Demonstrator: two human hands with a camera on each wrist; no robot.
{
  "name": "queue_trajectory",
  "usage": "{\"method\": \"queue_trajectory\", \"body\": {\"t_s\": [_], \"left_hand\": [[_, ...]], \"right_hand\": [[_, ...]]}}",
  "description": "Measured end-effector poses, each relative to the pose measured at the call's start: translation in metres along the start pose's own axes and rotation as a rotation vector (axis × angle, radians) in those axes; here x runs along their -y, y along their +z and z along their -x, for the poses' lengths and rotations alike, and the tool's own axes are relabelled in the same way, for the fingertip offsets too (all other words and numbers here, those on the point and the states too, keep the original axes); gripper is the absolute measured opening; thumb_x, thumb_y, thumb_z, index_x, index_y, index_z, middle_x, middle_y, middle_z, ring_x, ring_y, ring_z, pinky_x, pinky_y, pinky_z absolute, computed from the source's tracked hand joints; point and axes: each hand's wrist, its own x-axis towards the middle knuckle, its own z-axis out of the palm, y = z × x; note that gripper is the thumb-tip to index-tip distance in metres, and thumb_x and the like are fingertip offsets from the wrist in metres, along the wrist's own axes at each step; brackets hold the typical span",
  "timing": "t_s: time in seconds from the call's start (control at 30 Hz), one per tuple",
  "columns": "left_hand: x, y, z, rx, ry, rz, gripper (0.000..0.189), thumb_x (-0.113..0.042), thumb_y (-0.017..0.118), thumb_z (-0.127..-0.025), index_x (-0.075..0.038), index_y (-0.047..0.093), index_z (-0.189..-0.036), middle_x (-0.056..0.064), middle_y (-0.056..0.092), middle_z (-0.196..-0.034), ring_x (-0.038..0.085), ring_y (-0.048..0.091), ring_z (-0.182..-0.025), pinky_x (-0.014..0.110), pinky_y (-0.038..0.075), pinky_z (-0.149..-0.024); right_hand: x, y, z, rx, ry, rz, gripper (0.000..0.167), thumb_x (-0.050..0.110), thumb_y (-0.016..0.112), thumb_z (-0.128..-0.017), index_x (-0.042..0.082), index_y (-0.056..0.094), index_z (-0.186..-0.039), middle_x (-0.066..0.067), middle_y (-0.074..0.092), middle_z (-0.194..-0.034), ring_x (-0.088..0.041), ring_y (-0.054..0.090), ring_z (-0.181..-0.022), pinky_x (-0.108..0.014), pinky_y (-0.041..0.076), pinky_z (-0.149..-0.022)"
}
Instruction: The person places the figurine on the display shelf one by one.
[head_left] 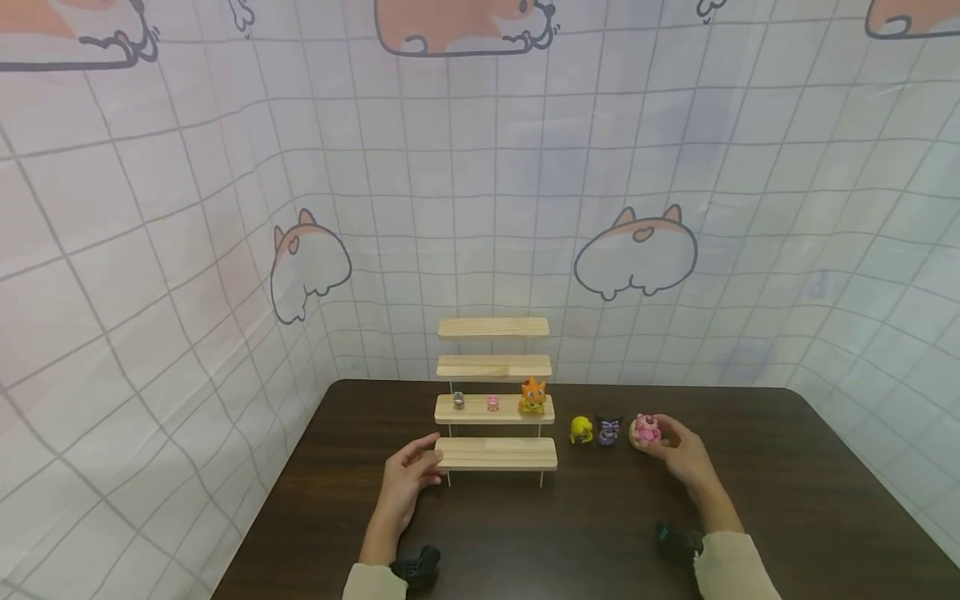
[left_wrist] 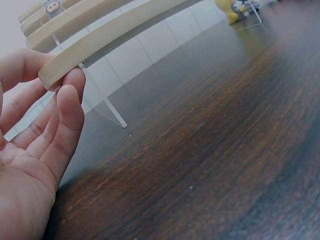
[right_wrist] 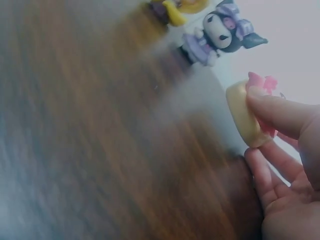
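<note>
My left hand pinches the left end of the lowest board of a tiered wooden display stand; the left wrist view shows thumb and fingers around the board's end. In my right hand is a pink figurine with a round cream-yellow part, held between thumb and fingers. Left of it on the table stand a purple-and-black figurine and a yellow figurine. On the second board from the bottom sit a small grey figurine, a small pink one and an orange one.
The dark wooden table runs back to a white grid-patterned curtain with cartoon dogs, which also hangs at both sides. Two higher boards rise behind the figurines. Thin legs hold up the stand.
</note>
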Motion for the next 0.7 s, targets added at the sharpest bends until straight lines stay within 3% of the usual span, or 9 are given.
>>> {"method": "queue_trajectory", "body": {"t_s": [0.3,0.57,0.7], "left_hand": [[-0.001,-0.001,-0.001,-0.006,0.001,-0.003,0.048,-0.011,0.072,-0.095,0.002,0.06,-0.139,0.002,0.073,-0.092,0.014,0.07,-0.074,0.026,0.059,-0.066],[0.0,0.0,0.0,-0.007,-0.004,0.009,0.045,-0.01,0.072,-0.094,0.002,0.062,-0.137,0.003,0.072,-0.093,0.014,0.069,-0.073,0.025,0.058,-0.065],[0.0,0.001,0.0,-0.008,-0.004,0.008,0.046,-0.01,0.072,-0.094,0.002,0.061,-0.138,0.003,0.072,-0.093,0.014,0.069,-0.074,0.026,0.058,-0.066]], "right_hand": [[0.006,0.004,0.01,-0.067,0.048,-0.114,0.071,0.028,0.078,-0.092,0.008,0.046,-0.152,-0.021,0.05,-0.149,0.007,0.053,-0.093,-0.017,0.045,-0.082],[0.008,0.006,0.019,-0.125,0.118,-0.217,0.077,0.036,0.081,-0.089,0.012,0.045,-0.153,-0.017,0.048,-0.151,0.017,0.051,-0.088,-0.022,0.042,-0.09],[0.008,0.004,0.022,-0.123,0.13,-0.253,0.078,0.037,0.079,-0.09,0.011,0.043,-0.154,-0.016,0.045,-0.154,0.013,0.052,-0.094,-0.03,0.041,-0.096]]}}
